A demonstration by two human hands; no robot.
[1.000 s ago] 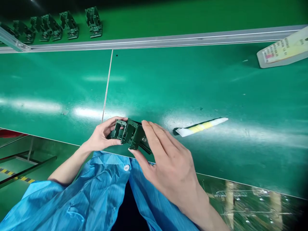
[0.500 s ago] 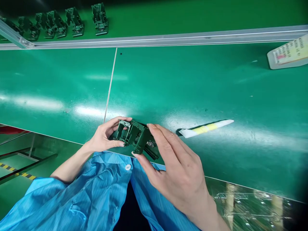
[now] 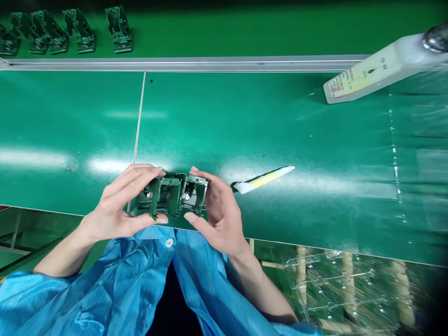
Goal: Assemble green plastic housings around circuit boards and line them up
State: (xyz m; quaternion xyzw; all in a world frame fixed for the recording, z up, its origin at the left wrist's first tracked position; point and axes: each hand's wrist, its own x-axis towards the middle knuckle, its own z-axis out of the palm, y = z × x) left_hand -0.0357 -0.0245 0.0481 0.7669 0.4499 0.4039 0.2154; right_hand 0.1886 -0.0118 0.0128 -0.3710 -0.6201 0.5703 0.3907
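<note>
A dark green moulded plastic housing [image 3: 173, 198] with open compartments is held between both hands, close to the front edge of the green bench. My left hand [image 3: 121, 203] grips its left end, fingers along the far side and thumb along the near side. Around the right end, my right hand [image 3: 224, 212] closes in the same way, thumb in front and fingertips behind. Some pale or metallic detail shows inside the right compartment. Right of my right hand lies a slim tool wrapped in white and yellow [image 3: 266, 179], with a dark end partly visible.
Several similar green housings [image 3: 119, 30] stand in a row on the raised shelf at the back left, behind a metal rail [image 3: 224, 64]. A white labelled bottle [image 3: 371, 74] stands at the back right. Clear plastic sheeting [image 3: 420, 135] hangs at the far right.
The housing has been turned, its open-frame end now on the right. My right hand has shifted round to that end and my left hand to the other. The view has swung right.
</note>
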